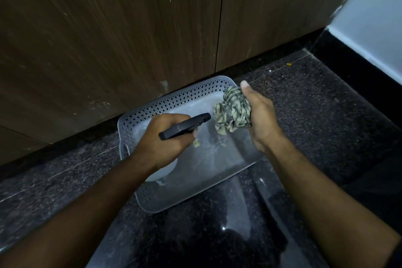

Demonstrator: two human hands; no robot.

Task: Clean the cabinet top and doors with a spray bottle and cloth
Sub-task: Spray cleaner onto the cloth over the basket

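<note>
The person is crouched low at the cabinet doors (113, 39), both hands over a grey tray (174, 95) that sits on the dark stone floor (315, 115) against the plinth. The left hand (165, 139) is wrapped round the spray bottle (185, 126), its black nozzle aimed at the cloth (232, 113), which the right hand (258, 113) grips bunched up, thumb raised. This looks like wetting the cloth before wiping; next the cloth has to come up flat against a door, where pale specks and a smear near the bottom edge show. The bottle's body is mostly hidden under the left wrist, so I can't tell how full it is. The cabinet top is out of view, and the light is dim.
</note>
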